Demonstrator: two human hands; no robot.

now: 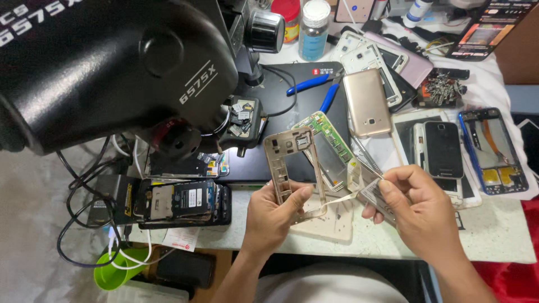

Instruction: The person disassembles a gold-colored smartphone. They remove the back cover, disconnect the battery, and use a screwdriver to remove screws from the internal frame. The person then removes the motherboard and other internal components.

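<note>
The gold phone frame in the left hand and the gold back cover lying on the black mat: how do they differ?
The gold phone frame is an open skeleton with cut-outs; the gold back cover is a solid, closed shell. The left hand holds the frame up tilted, while the cover lies flat, untouched. Both share a gold colour and a phone-sized rectangle shape.

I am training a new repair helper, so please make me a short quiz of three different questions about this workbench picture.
1. True or false: the left hand holds a gold phone frame.
2. Which tool lies on the black mat? A) blue-handled pliers B) a hammer C) a soldering iron
3. Fill in: the right hand pinches a thin metal tool over a ____ circuit board.

Key
1. True
2. A
3. green
</note>
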